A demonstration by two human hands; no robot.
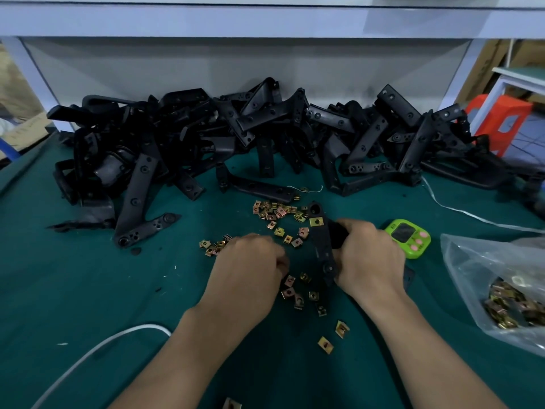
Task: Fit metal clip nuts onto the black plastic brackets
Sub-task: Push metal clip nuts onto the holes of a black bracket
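Note:
My right hand [370, 258] grips a black plastic bracket [323, 246] held upright above the green mat. One brass-coloured clip nut [316, 222] sits on the bracket near its upper end. My left hand [250, 267] is curled knuckles-up over the loose clip nuts [298, 293] scattered on the mat, its fingertips down among them; whether it pinches one is hidden. More loose nuts [277, 211] lie farther back.
A big heap of black brackets [236, 128] fills the back of the green mat [88, 290]. A green timer [408, 237] sits right of my right hand. A clear bag of clip nuts [507, 293] lies at the right. A white cable [97, 349] curves at the lower left.

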